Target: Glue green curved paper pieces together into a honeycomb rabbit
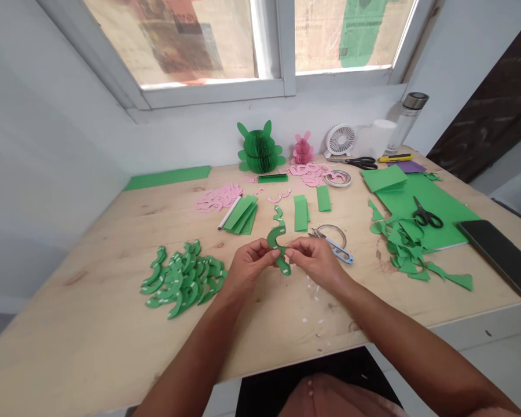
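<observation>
Wooden table (108, 341) | wavy green paper (273, 236) | left fingers (263, 260) and right fingers (301, 255) pinch its lower half

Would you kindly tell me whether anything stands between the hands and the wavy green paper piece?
Nothing visible does: the left hand holds the wavy green paper piece, and the right hand pinches at its edge. The light-blue cutter lies beyond the right hand, not between.

A pale wood table (91, 330) stands by a white wall (178, 136). Bright light glows through the papers (191, 40) on the window (287, 52). A dark brown panel (492, 104) is on the right.
</observation>
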`<state>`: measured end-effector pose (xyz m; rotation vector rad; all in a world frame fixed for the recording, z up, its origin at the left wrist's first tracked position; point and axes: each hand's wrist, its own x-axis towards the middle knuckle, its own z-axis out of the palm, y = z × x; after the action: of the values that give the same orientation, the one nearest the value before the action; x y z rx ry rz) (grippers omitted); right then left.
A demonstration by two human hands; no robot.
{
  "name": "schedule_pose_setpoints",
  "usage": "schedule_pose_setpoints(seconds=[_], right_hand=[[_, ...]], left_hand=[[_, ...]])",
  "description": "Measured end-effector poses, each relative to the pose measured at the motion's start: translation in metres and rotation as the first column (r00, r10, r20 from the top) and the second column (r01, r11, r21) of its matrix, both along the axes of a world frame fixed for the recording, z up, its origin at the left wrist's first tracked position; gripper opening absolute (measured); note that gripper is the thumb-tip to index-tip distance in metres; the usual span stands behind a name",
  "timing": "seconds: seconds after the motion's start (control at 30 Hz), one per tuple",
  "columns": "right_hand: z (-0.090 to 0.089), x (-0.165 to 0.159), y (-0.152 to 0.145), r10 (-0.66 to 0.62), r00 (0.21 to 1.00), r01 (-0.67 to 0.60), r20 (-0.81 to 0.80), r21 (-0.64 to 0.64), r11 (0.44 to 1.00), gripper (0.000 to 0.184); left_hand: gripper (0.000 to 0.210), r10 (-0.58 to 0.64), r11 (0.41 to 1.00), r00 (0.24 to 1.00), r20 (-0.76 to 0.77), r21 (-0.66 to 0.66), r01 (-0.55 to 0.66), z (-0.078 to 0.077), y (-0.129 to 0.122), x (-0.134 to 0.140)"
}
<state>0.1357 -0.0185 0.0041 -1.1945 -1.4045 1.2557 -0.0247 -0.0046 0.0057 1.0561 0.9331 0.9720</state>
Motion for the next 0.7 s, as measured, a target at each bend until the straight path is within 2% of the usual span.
schedule_pose_setpoints(seconds=[0.3, 0.6, 0.7], right_hand=[[-0.0002, 0.0009, 0.001, -0.032, 0.997, 0.029, 0.076, 0.043, 0.999, 0.015], [-0.0023, 0.0001, 0.0005, -0.043, 0.989, 0.036, 0.139, 0.057, 0.998, 0.016], [-0.0013, -0.0006, -0.0004, -0.044, 0.986, 0.036, 0.159, 0.054, 0.998, 0.016]], left_hand=[[0.022, 0.046, 0.998, 0.998, 0.03, -0.048, -0.044, 0.0021, -0.0016, 0.0039], [0.02, 0.171, 0.984, 0.984, 0.058, -0.055, -0.168, 0.0019, -0.0016, 0.0068], [0.018, 0.176, 0.982, 0.979, 0.103, -0.083, -0.168, 0.0021, -0.0017, 0.0066]])
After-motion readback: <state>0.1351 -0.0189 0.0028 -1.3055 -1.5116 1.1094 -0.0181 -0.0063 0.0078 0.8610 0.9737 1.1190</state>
